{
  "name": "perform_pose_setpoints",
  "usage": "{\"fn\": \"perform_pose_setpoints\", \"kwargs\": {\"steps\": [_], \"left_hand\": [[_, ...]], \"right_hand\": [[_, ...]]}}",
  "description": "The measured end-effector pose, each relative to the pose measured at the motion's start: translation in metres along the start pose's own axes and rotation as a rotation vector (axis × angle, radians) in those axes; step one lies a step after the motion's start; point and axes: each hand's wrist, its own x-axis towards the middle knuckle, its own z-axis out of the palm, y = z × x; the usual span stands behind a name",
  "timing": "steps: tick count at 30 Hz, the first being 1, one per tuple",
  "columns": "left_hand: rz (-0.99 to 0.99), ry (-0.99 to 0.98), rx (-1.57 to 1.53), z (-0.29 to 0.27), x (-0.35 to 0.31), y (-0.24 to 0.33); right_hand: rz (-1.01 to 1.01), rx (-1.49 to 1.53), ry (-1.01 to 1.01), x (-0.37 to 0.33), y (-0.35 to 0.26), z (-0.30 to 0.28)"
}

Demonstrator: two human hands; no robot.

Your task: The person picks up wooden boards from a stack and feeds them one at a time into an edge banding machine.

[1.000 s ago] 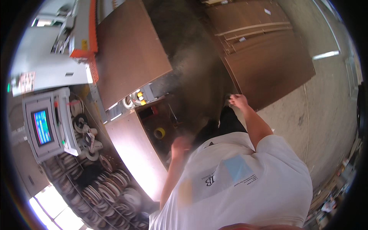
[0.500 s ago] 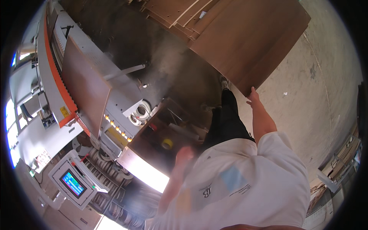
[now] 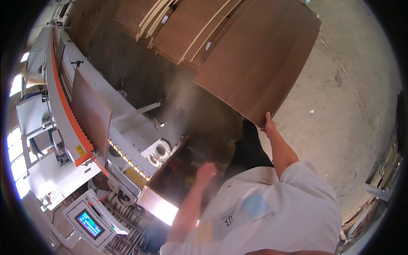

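A large brown wood panel (image 3: 263, 59) spans the upper middle, its far part over other brown boards. My right hand (image 3: 267, 126) grips its near corner, with fingers at the edge. My left hand (image 3: 207, 171) hangs in front of my body, slightly blurred. Its fingers are curled in, and I see nothing in them. It is nearest to a dark open-topped box (image 3: 178, 168) beside the machine. Another brown panel (image 3: 90, 112) sits in the long grey machine, along its orange beam (image 3: 72, 114).
Several brown boards (image 3: 170, 32) lie stacked at the top. A control box with a lit screen (image 3: 90, 223) stands lower left. White rolls of edging tape (image 3: 160, 152) rest by the machine. A metal arm (image 3: 140, 111) sticks out from the machine. Scrap strips (image 3: 361, 212) lie lower right.
The view has shifted, bringing more stacked boards into sight. My right hand still grips the panel's corner, now lower in the picture. My left hand stays closed in front of my body.
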Motion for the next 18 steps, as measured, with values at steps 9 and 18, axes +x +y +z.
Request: {"fn": "perform_pose_setpoints", "kwargs": {"steps": [9, 18], "left_hand": [[0.099, -0.074, -0.317, 0.085, 0.078, 0.193], [0.105, 0.089, -0.657, 0.120, 0.088, 0.202]], "right_hand": [[-0.009, 0.084, -0.554, -0.118, -0.016, 0.015], [0.113, -0.048, -0.781, -0.172, -0.030, 0.017]]}}
